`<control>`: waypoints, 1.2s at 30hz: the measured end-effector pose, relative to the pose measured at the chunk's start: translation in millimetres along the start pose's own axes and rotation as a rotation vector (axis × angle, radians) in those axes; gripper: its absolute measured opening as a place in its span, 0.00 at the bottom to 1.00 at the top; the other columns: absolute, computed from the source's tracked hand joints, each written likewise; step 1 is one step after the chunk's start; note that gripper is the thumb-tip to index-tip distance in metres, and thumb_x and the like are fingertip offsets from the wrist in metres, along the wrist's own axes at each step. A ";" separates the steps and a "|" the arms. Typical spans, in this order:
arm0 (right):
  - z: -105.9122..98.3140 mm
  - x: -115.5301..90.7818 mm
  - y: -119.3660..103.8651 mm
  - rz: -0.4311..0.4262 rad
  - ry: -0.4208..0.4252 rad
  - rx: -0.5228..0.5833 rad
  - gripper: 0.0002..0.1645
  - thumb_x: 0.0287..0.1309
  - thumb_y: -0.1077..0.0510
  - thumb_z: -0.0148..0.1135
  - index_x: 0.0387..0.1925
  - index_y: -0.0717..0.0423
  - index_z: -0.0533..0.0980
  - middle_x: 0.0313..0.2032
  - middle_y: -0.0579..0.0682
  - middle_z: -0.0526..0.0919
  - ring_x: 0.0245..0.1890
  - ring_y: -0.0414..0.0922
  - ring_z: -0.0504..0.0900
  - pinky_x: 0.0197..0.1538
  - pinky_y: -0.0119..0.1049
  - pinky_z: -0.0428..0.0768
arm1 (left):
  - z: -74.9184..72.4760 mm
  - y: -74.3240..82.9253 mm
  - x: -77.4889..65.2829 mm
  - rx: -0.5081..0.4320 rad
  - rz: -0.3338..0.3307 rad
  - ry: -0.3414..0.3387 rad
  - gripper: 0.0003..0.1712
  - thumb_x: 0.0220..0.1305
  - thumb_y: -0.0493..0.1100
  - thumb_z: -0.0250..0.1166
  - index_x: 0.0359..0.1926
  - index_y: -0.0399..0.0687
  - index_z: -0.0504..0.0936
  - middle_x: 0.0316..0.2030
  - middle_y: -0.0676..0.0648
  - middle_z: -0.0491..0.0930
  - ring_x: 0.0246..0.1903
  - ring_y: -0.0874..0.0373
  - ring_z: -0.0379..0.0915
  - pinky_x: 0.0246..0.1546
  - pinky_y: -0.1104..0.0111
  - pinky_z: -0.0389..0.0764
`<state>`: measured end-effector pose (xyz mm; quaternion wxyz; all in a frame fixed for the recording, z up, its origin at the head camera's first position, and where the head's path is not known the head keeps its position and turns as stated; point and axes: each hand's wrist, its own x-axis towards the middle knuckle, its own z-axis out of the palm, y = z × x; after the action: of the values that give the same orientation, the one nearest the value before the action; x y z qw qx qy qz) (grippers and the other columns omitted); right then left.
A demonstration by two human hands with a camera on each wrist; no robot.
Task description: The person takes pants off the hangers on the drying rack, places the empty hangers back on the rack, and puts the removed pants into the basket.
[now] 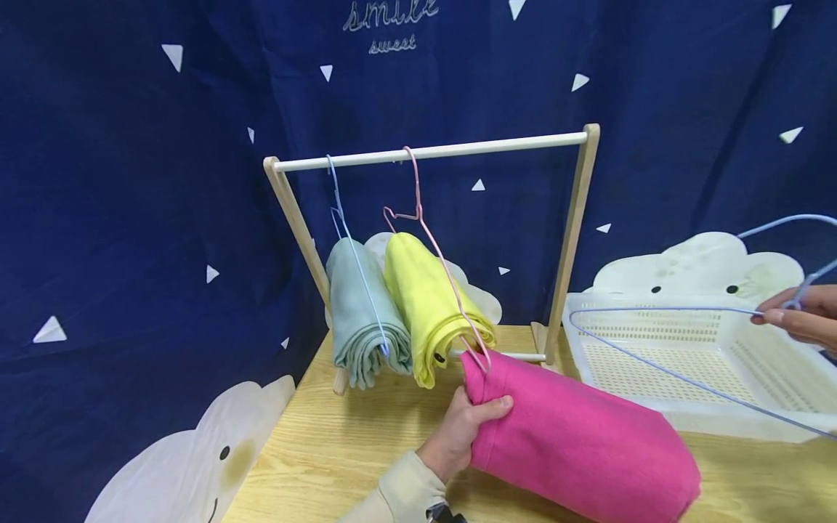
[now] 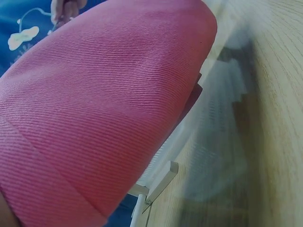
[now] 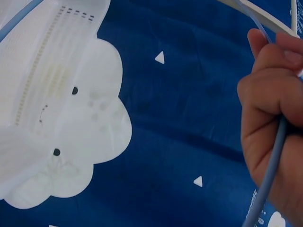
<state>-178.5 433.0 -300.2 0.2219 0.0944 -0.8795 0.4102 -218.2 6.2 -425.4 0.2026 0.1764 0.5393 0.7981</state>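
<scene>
Within the left grip (image 1: 463, 430), a finely ribbed pink cloth roll (image 1: 582, 439)

Place: household-style set-up; home or studio, cannot tell
Curtain (image 1: 497, 87): navy, cloud-printed, lettered "smile sweet", twelve o'clock
Table (image 1: 320, 443): wood-grained, six o'clock
Rack (image 1: 503, 147): rolled cloths (image 1: 425, 290) hanging, centre
Basket (image 1: 719, 356): white, slotted, between three and four o'clock

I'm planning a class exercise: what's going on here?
A person's left grip holds a bundled pink cloth in front of a rack, while the right grip holds a bare blue hanger near a white basket. Two hangers on the rack carry a green cloth and a yellow cloth; the pink cloth is not hung yet.
</scene>
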 end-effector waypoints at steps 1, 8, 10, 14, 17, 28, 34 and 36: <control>1.9 1.5 -4.6 0.009 -0.013 0.013 0.36 0.65 0.72 0.51 0.26 0.19 0.76 0.10 0.35 0.66 0.09 0.47 0.51 0.14 0.41 0.50 | 0.0 0.1 -0.2 -0.002 0.001 0.002 0.09 0.59 0.39 0.65 0.40 0.55 0.78 0.32 0.59 0.85 0.34 0.67 0.81 0.42 0.71 0.80; 13.9 9.4 -26.7 -0.013 -0.096 -0.015 0.34 0.65 0.73 0.52 0.27 0.24 0.79 0.12 0.42 0.56 0.11 0.52 0.47 0.11 0.43 0.47 | -0.3 -0.6 -1.5 -0.006 -0.009 0.004 0.08 0.59 0.39 0.65 0.38 0.56 0.79 0.31 0.60 0.85 0.33 0.67 0.81 0.42 0.72 0.80; 15.0 9.0 -30.8 0.021 -0.106 -0.057 0.34 0.65 0.72 0.54 0.26 0.23 0.78 0.12 0.40 0.58 0.11 0.52 0.48 0.11 0.43 0.49 | -0.6 -0.9 -1.0 -0.005 -0.007 -0.002 0.08 0.59 0.39 0.65 0.39 0.56 0.79 0.31 0.60 0.85 0.33 0.68 0.81 0.42 0.72 0.80; 16.8 8.3 -33.9 0.027 -0.128 -0.069 0.33 0.65 0.71 0.55 0.26 0.23 0.78 0.12 0.37 0.60 0.11 0.51 0.48 0.11 0.42 0.50 | -0.3 0.4 -0.7 0.000 0.003 0.000 0.07 0.59 0.39 0.64 0.38 0.57 0.79 0.31 0.60 0.85 0.33 0.68 0.81 0.42 0.72 0.80; 17.6 8.4 -32.9 0.005 -0.134 -0.051 0.33 0.64 0.72 0.55 0.27 0.23 0.79 0.12 0.37 0.59 0.11 0.51 0.48 0.11 0.42 0.49 | 0.5 1.7 -0.8 0.001 0.010 0.010 0.07 0.59 0.39 0.64 0.38 0.57 0.78 0.31 0.60 0.84 0.33 0.68 0.81 0.43 0.72 0.79; 16.9 9.8 -20.9 -0.059 -0.066 0.059 0.35 0.63 0.77 0.51 0.26 0.28 0.81 0.12 0.37 0.60 0.12 0.52 0.45 0.11 0.43 0.44 | 6.6 2.6 1.2 -0.042 0.010 -0.013 0.08 0.60 0.40 0.63 0.40 0.58 0.77 0.34 0.60 0.84 0.36 0.67 0.80 0.45 0.71 0.78; 6.7 10.6 3.3 -0.034 -0.023 0.210 0.30 0.64 0.76 0.49 0.26 0.39 0.83 0.17 0.29 0.75 0.16 0.38 0.56 0.16 0.28 0.52 | 15.9 1.6 4.9 -0.085 0.002 -0.023 0.09 0.59 0.41 0.65 0.40 0.58 0.78 0.33 0.60 0.84 0.34 0.67 0.81 0.42 0.71 0.79; 1.2 9.3 14.0 -0.015 0.003 0.185 0.33 0.65 0.74 0.49 0.26 0.31 0.82 0.14 0.31 0.71 0.16 0.37 0.58 0.17 0.27 0.52 | 20.3 1.2 6.1 -0.094 0.001 -0.014 0.09 0.59 0.41 0.65 0.40 0.58 0.78 0.33 0.60 0.84 0.34 0.67 0.81 0.41 0.71 0.79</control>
<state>-192.0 441.3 -306.0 0.2165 0.1206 -0.8369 0.4880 -213.5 25.0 -416.6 0.2142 0.1725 0.4997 0.8214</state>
